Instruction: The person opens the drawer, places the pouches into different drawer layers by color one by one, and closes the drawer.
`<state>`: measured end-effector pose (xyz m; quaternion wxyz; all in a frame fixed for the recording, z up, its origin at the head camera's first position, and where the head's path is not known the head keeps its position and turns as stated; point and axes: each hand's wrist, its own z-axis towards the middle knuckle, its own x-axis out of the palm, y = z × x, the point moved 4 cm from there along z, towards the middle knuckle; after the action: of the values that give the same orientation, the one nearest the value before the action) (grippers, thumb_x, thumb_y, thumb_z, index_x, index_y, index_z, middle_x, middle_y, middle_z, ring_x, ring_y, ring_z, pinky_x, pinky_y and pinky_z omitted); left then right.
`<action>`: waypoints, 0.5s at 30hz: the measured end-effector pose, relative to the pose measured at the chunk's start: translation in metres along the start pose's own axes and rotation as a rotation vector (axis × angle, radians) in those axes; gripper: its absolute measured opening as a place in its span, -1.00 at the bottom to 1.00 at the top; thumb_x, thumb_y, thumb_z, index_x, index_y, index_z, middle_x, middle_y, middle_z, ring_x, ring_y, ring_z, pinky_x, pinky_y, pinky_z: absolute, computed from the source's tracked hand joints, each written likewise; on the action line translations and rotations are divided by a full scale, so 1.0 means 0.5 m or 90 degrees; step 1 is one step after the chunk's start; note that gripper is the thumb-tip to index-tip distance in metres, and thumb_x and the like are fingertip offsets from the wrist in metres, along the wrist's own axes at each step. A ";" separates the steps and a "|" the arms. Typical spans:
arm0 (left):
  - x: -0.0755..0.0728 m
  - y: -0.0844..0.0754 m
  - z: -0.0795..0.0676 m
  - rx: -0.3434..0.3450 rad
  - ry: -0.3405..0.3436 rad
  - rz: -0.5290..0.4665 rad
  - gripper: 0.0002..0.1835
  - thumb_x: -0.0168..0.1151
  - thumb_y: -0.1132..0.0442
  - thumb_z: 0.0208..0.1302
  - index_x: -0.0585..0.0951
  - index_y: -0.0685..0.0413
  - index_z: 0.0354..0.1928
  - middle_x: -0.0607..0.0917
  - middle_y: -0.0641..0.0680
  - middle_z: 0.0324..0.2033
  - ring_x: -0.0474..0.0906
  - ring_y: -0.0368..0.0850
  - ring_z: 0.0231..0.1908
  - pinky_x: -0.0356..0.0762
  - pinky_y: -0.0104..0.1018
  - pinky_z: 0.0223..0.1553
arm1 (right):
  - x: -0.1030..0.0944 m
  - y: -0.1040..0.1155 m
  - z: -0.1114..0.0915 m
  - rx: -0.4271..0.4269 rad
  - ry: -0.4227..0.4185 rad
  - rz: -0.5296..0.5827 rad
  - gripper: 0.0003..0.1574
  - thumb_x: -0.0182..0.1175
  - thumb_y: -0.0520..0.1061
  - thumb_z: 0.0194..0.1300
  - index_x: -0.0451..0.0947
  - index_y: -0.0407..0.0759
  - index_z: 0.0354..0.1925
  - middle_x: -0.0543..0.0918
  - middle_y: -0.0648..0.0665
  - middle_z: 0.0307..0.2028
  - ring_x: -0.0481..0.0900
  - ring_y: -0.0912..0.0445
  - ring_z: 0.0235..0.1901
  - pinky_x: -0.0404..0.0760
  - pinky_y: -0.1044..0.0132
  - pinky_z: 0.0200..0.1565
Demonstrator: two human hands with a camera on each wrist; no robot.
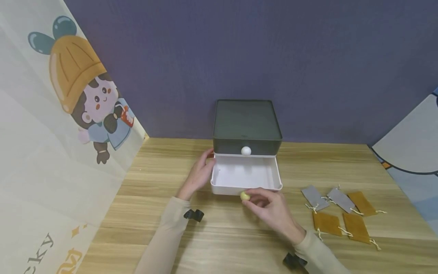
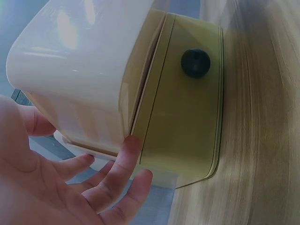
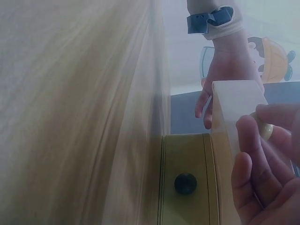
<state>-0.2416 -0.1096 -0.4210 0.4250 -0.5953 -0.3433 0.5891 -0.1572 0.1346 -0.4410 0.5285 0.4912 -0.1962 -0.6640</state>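
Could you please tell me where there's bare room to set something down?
The table is bare between the left hand and the cartoon wall, and behind the five pouches. It's crowded among them and at the front of the white drawer.

The drawer looked like smooth, glossy plastic, and the box top looked matt. The drawstring pouches seemed of cloth, the tabletop of wood.

an indoor, booth-like corner; whether home or studio cannot be told. a flat, pale wood-grain counter towards six o'clock meets a dark blue-purple upright backdrop at twelve, between a white cartoon-printed wall covering at nine and a white-and-blue printed panel at three.
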 end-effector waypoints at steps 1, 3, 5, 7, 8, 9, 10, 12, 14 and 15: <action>0.000 0.000 0.000 0.000 0.000 -0.002 -0.37 -0.06 0.05 0.64 0.25 0.02 0.64 0.50 0.22 0.47 0.60 0.25 0.30 0.57 0.25 0.35 | 0.000 0.000 -0.001 -0.003 0.000 -0.001 -0.63 0.61 -0.27 0.11 0.81 -0.03 -0.10 0.86 0.00 -0.40 0.67 0.35 -0.55 0.70 0.44 -0.49; 0.000 0.001 0.000 -0.002 -0.001 -0.007 -0.38 -0.06 0.06 0.64 0.26 0.03 0.64 0.50 0.22 0.47 0.60 0.25 0.29 0.58 0.23 0.34 | 0.001 -0.001 -0.003 -0.009 0.000 -0.004 -0.63 0.61 -0.27 0.11 0.81 -0.03 -0.10 0.86 0.00 -0.39 0.67 0.36 -0.54 0.70 0.45 -0.48; 0.001 0.001 0.000 -0.002 0.000 -0.008 -0.38 -0.06 0.05 0.64 0.25 0.03 0.64 0.49 0.22 0.47 0.60 0.25 0.29 0.58 0.23 0.34 | 0.001 -0.001 -0.004 -0.015 -0.001 -0.005 -0.64 0.61 -0.27 0.12 0.81 -0.03 -0.09 0.86 -0.01 -0.39 0.67 0.36 -0.54 0.70 0.45 -0.48; 0.001 0.000 0.000 -0.003 0.000 -0.010 -0.37 -0.06 0.04 0.64 0.26 0.02 0.64 0.49 0.22 0.48 0.60 0.25 0.30 0.58 0.23 0.35 | 0.001 0.000 -0.005 -0.018 -0.001 -0.005 -0.64 0.61 -0.26 0.12 0.81 -0.03 -0.09 0.86 -0.01 -0.39 0.67 0.36 -0.54 0.70 0.45 -0.48; 0.001 0.000 0.000 -0.002 0.001 -0.011 -0.36 -0.06 0.03 0.63 0.25 0.03 0.64 0.49 0.22 0.48 0.60 0.25 0.30 0.58 0.23 0.35 | 0.000 0.000 -0.006 -0.018 -0.001 -0.002 -0.64 0.61 -0.26 0.13 0.81 -0.03 -0.09 0.86 -0.01 -0.39 0.67 0.36 -0.54 0.70 0.45 -0.48; 0.001 0.000 0.000 -0.002 0.002 -0.012 -0.36 -0.05 0.02 0.63 0.25 0.03 0.64 0.49 0.22 0.48 0.60 0.25 0.29 0.58 0.23 0.35 | 0.000 0.000 -0.007 -0.017 -0.001 0.000 -0.65 0.61 -0.26 0.13 0.81 -0.03 -0.09 0.86 -0.01 -0.39 0.67 0.36 -0.54 0.70 0.45 -0.48; 0.001 0.000 0.000 -0.002 0.003 -0.011 -0.35 -0.05 0.02 0.63 0.25 0.03 0.64 0.49 0.22 0.48 0.61 0.25 0.29 0.58 0.22 0.35 | -0.001 0.001 -0.007 -0.015 0.000 0.003 -0.65 0.61 -0.27 0.12 0.81 -0.04 -0.10 0.86 -0.01 -0.39 0.67 0.35 -0.55 0.70 0.45 -0.49; 0.000 0.001 0.000 -0.001 0.005 -0.015 -0.35 -0.05 0.02 0.62 0.25 0.03 0.64 0.49 0.23 0.48 0.62 0.24 0.28 0.61 0.19 0.33 | -0.002 0.001 -0.008 -0.011 0.002 0.009 -0.65 0.61 -0.27 0.12 0.81 -0.04 -0.10 0.86 -0.02 -0.40 0.67 0.35 -0.55 0.70 0.45 -0.49; 0.000 0.002 0.002 0.004 0.005 -0.015 -0.35 -0.06 0.02 0.62 0.24 0.06 0.64 0.49 0.25 0.48 0.64 0.25 0.25 0.64 0.18 0.30 | -0.002 0.001 -0.009 -0.008 0.005 0.015 -0.65 0.61 -0.28 0.12 0.81 -0.05 -0.10 0.86 -0.02 -0.39 0.67 0.34 -0.54 0.70 0.44 -0.48; 0.000 0.002 0.002 0.003 0.004 -0.014 -0.35 -0.05 0.02 0.62 0.24 0.06 0.64 0.49 0.24 0.48 0.65 0.24 0.24 0.65 0.16 0.29 | -0.002 0.002 -0.009 -0.008 0.007 0.014 -0.65 0.61 -0.28 0.12 0.81 -0.05 -0.10 0.86 -0.02 -0.39 0.67 0.34 -0.53 0.70 0.44 -0.48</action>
<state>-0.2428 -0.1098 -0.4218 0.4343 -0.5921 -0.3472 0.5833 -0.1530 0.1365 -0.4419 0.5400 0.4890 -0.1948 -0.6567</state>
